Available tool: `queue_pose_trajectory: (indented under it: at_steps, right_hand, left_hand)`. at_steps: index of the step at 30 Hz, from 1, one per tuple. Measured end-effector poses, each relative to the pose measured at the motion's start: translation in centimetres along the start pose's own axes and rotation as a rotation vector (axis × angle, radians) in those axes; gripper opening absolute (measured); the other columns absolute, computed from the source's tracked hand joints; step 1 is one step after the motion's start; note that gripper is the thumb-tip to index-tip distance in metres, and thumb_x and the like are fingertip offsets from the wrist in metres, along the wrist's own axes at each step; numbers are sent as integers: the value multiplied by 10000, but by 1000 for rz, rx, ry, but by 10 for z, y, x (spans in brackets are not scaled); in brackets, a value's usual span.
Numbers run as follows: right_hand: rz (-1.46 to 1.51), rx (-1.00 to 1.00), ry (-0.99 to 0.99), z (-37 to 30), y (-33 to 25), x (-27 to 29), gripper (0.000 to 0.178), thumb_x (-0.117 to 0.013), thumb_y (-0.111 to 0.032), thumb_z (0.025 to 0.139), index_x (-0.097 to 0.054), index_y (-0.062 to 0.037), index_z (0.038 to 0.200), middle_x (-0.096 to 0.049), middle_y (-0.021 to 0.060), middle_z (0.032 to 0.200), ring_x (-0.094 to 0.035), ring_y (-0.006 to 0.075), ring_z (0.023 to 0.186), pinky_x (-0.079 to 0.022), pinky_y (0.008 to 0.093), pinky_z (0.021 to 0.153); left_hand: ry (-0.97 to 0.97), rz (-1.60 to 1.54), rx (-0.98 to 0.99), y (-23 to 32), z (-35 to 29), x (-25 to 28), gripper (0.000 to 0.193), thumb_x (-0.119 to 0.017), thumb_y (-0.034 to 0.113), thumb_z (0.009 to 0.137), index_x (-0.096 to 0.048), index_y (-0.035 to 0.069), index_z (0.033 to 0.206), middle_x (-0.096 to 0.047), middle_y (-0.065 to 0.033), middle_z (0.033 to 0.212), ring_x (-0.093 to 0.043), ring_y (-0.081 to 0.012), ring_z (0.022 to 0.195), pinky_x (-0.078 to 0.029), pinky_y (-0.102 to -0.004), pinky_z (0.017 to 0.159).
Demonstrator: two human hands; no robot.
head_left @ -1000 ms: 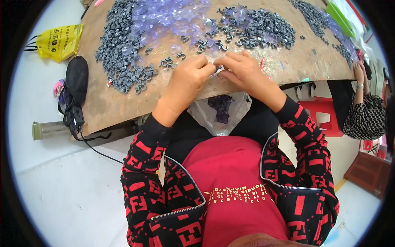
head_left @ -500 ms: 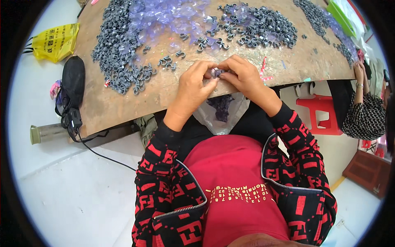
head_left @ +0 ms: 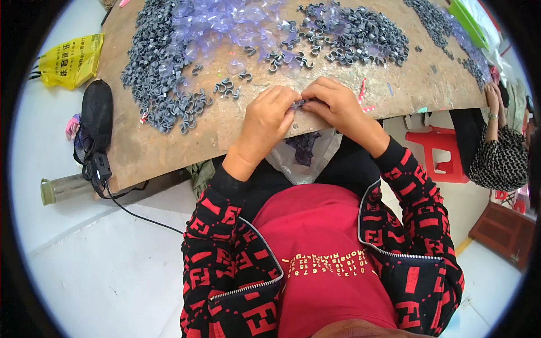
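Worn brown surface point(head_left: 221, 123), scuffed and colour-flecked; pale, smooth floor point(head_left: 101, 265) around it, red plastic stool point(head_left: 437, 153) off right. Matte grey curved clips point(head_left: 155, 76) in heaps; glossy translucent violet cups point(head_left: 220, 23) beside and among them. Left grip point(head_left: 269, 119) and right grip point(head_left: 338, 110) pinch a small greyish piece point(head_left: 299, 105) at the near edge, its shape mostly finger-hidden.
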State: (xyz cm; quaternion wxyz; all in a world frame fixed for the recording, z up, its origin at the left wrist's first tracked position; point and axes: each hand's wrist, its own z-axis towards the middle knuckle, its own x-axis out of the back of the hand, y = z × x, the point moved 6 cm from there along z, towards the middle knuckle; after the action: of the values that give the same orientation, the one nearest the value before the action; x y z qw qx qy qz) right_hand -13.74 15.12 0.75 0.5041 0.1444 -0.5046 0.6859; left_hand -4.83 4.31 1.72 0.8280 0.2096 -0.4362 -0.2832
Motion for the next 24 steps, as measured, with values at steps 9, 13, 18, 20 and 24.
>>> queue_pose_trajectory:
  at_steps: [9,13,18,20,24]
  right_hand:
    - [83,-178,-2,5,-4,6,149,-685,-74,772,-632,-30,904,-565,90,803,-558,221,715,-442,294,624]
    - [-190,-45,-82,16,-20,8,136,-667,-82,692,-580,-70,796,-560,76,739,-573,288,717,-404,399,624]
    - [-217,-39,-178,27,-20,5,137,-662,-88,681,-563,-63,773,-557,85,732,-579,293,717,-415,398,627]
    - [-229,-36,-185,28,-22,5,136,-660,-89,678,-554,-61,758,-555,87,727,-580,297,716,-418,398,631]
    - [-233,-40,-170,28,-20,3,135,-656,-86,676,-537,-54,732,-549,95,715,-578,309,719,-435,409,641]
  left_hand:
    - [3,-20,89,2,-1,-4,291,-590,-41,678,-516,14,954,-535,-163,851,-546,-361,812,-454,-419,708]
    - [-10,16,92,0,2,-6,257,-591,-38,678,-502,13,914,-529,-154,804,-554,-341,739,-456,-404,656]
    - [21,-30,160,-4,3,-3,202,-581,-32,678,-519,11,866,-532,-135,751,-567,-311,669,-459,-381,598]
    - [21,-51,184,-4,3,-4,164,-576,-34,676,-523,8,825,-531,-134,737,-567,-313,668,-455,-380,591]
    - [-9,-68,199,-1,4,-7,181,-564,-42,665,-488,18,819,-527,-151,796,-547,-352,779,-448,-432,681]
